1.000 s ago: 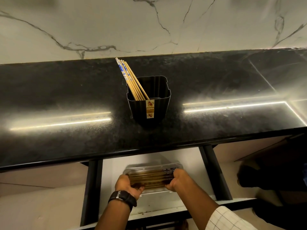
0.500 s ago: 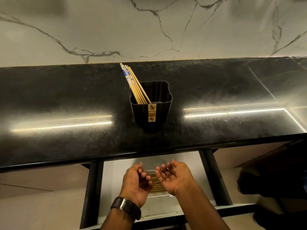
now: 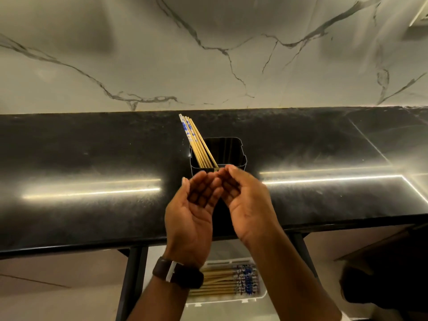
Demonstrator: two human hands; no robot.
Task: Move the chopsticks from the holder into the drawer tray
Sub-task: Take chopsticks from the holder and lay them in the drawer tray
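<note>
A black square holder (image 3: 231,149) stands on the dark counter with several wooden chopsticks (image 3: 195,141) leaning to its left corner, blue-patterned tops up. My left hand (image 3: 192,212) and my right hand (image 3: 245,200) hover side by side just in front of the holder, palms facing each other, fingers apart and empty. Their fingertips almost reach the holder's front wall. Below the counter, a white drawer tray (image 3: 261,295) holds several chopsticks (image 3: 229,282) lying flat, partly hidden by my left wrist and its dark watch.
The black counter (image 3: 92,172) runs across the view, its front edge just under my wrists. A marble wall (image 3: 208,54) rises behind it. Black drawer rails (image 3: 129,279) flank the open drawer. A dark object (image 3: 379,286) sits low at the right.
Both hands let go of the chopsticks in the drawer tray and rose, empty, up over the counter edge to the front of the holder.
</note>
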